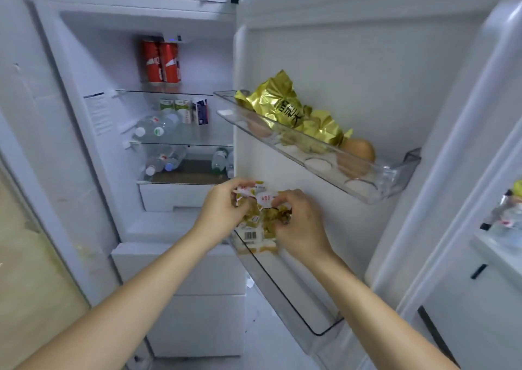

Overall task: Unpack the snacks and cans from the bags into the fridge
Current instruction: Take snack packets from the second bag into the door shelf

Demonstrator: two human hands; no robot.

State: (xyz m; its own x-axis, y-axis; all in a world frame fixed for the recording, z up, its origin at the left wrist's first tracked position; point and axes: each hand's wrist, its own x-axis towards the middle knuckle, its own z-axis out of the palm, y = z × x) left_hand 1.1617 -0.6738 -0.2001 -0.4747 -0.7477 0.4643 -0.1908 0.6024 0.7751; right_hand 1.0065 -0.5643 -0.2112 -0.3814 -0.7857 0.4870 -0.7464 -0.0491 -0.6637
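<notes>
Both hands meet on one snack packet (pixel 261 214) at the inner end of the lower door bin (pixel 285 290); the left hand (pixel 223 208) pinches the packet's upper left edge between curled fingers and thumb, and the right hand (pixel 299 223) grips its right side with fingers folded over the crumpled wrapper; the packet sits between the two hands, its lower end dipping inside the bin's clear front wall, so it is held just at the bin's mouth against the open fridge door (pixel 353 73).

The packet is a small, wrinkled plastic wrapper, white and yellow with pink-red label patches near the top and a barcode on a white panel lower down; darker, greenish-yellow contents show through the middle; the print is too blurred to read.

The upper door bin (pixel 375 183), clear plastic with round egg hollows, holds gold foil snack bags (pixel 285 101) leaning along the door and several brown eggs (pixel 358 149) beside them; inside the fridge (pixel 84 143), two red cans (pixel 161 62) stand upright side by side on the top glass shelf; the second shelf carries small cartons (pixel 183 110) standing behind water bottles (pixel 155 127) lying on their sides; the third shelf holds more bottles lying flat, some at the left and some at the right; white drawers sit below.
</notes>
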